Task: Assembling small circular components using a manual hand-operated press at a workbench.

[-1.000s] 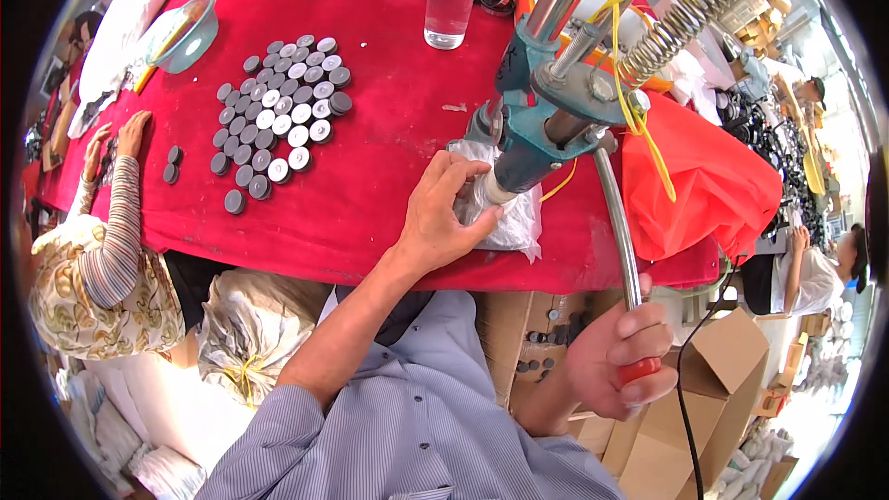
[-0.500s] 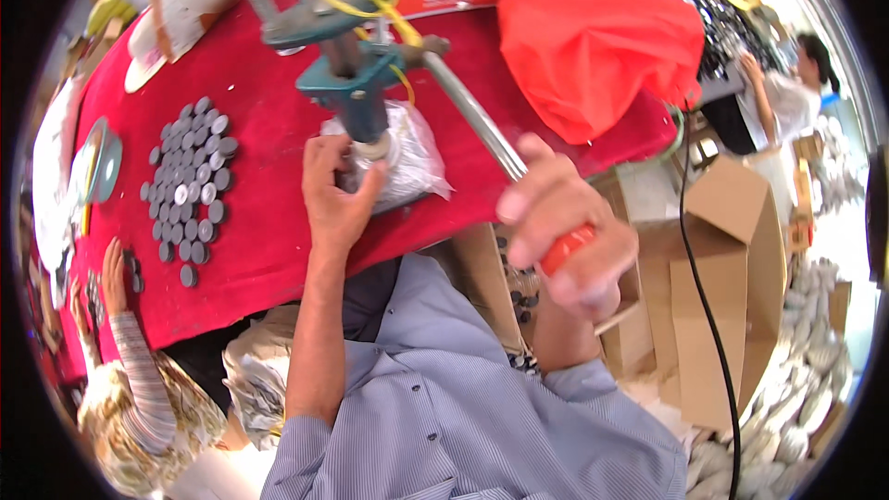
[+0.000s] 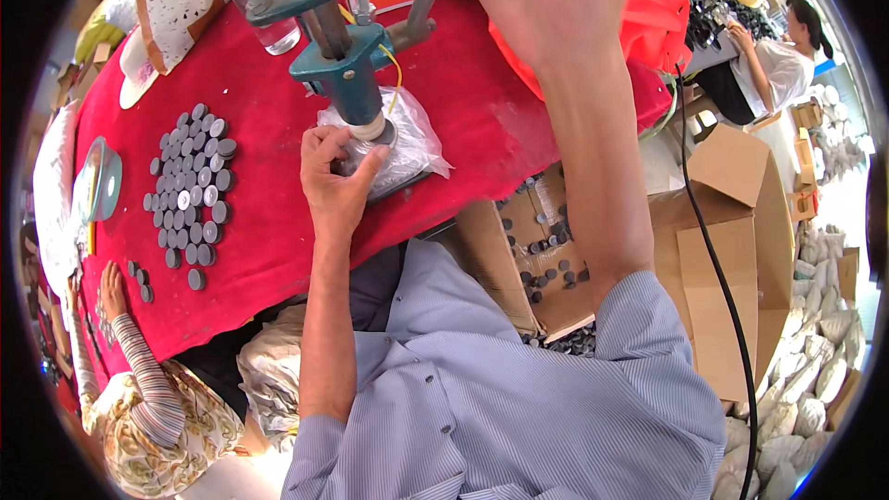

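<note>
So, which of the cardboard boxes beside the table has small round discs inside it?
The open box just under the red table's edge, beside the person's right arm; the bigger boxes further right show none.

A red cloth [image 3: 269, 250] is spread under grey and silver discs [image 3: 190, 187]. The press [image 3: 347, 69] is painted teal. A pale blue pinstriped shirt [image 3: 500, 407] is worn; a floral sleeve [image 3: 148, 389] is seen.
</note>
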Tool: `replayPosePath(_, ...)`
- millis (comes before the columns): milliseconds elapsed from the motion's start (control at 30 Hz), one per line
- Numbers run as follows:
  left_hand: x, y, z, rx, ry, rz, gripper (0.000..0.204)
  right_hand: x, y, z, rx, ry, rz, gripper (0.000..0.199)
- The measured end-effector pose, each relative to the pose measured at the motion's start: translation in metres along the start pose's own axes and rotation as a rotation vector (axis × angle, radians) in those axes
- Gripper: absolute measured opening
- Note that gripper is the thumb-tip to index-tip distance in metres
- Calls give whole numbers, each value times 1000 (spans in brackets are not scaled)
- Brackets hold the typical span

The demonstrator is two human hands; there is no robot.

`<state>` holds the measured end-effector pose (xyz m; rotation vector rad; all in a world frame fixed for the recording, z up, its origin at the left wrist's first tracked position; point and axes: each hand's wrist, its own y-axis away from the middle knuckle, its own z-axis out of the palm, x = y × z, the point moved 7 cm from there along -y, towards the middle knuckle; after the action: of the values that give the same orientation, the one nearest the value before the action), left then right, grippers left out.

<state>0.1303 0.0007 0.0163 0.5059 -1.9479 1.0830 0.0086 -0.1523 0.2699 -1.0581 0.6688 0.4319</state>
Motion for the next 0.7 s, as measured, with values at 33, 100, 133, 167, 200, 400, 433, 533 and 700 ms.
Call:
replayPosePath(33, 3, 0, 2, 2, 25, -3, 39, 9, -14, -3, -14, -63, 53, 48)
replayPosePath(100, 4, -1, 2, 19, 41, -8, 35, 26, -39, -7, -43, -136, 110, 48)
replayPosePath(133, 6, -2, 7, 10, 69, 23, 31, 35, -49, -17, 23, -128, 189, 48)
replayPosePath(167, 8, -4, 12, 2, 97, 55, 27, 44, -58, -27, 89, -119, 266, 48)
replayPosePath(200, 9, -5, 15, -3, 83, 93, 23, 51, -63, -32, -32, -161, 323, 51)
replayPosePath(400, 6, 1, -4, 90, 92, -11, 15, 56, -56, -21, 62, -57, 309, 56)
replayPosePath(433, 6, 2, -11, 103, 82, -30, 13, 57, -56, -21, 83, -43, 295, 56)
replayPosePath(533, 24, 14, -30, 111, -37, 19, 13, 38, -55, -48, 24, -100, 338, 51)
replayPosePath(700, 21, 58, -120, 286, -178, -65, 11, 43, -58, -49, -90, -161, 378, 48)
